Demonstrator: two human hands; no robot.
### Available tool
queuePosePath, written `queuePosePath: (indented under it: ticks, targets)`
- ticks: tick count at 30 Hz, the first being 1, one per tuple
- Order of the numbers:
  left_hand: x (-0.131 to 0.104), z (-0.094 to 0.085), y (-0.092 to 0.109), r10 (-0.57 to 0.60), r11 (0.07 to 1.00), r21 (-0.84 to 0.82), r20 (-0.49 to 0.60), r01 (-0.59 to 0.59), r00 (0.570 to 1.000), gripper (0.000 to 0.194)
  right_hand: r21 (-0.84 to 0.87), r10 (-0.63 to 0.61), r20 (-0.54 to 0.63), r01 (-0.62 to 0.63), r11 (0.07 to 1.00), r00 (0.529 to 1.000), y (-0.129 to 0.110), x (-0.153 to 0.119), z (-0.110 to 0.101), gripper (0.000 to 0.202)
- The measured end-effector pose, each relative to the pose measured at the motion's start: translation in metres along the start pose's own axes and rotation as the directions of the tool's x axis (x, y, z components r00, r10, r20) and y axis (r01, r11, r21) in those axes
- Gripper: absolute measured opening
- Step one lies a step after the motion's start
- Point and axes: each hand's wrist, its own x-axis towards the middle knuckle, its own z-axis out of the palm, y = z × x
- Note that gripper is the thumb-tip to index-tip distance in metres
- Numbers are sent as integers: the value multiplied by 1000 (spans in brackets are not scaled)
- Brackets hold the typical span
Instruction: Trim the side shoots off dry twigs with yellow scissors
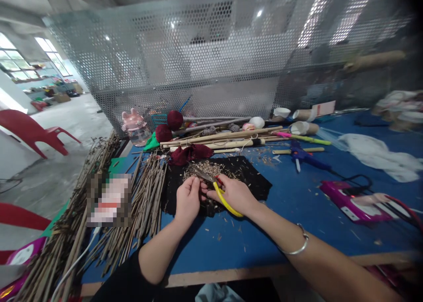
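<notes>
My right hand (234,194) grips a pair of scissors (227,203) by its yellow handles. The metal blades point up and left, over the thumb side of my left hand (188,198). That hand is closed in a pinch close to the blades; whatever lies between its fingers is too small to make out. Beneath both hands is a black cloth (256,178), with a heap of short, pale cut twig pieces (214,166) on it. A pile of long, thin brown sticks (145,198) lies left of the cloth.
Longer dried stems (74,205) line the table's left edge. Behind the cloth are dark red fabric (190,154), wooden rods (218,136) and a perforated metal screen (211,64). A blue glue gun (306,156), a magenta power strip (353,203) and white cloth (380,154) lie to the right.
</notes>
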Motion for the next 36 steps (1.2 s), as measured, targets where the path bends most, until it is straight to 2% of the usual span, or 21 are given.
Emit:
queuePosePath:
  ticks: [9,17,23,29,36]
  targets:
    - [-3,2,0,-7,999,46,17,6,1000,23,0,-155,-68,155,988,986,-7,-3,0,55]
    - [-5,2,2,-3,1000,30,8,3,1000,26,-37,-178,-78,175,984,981,-6,-3,-2,55]
    - [-4,1,0,11,997,71,17,-12,1000,25,-33,-128,-51,127,991,990,-4,-3,2,49]
    - [-4,1,-1,11,999,35,11,-11,1000,26,23,-64,-9,64,998,998,-4,-5,6,48]
    - [-3,-2,1,56,995,82,26,-58,998,28,-21,-5,4,5,1000,1000,-5,-2,3,45]
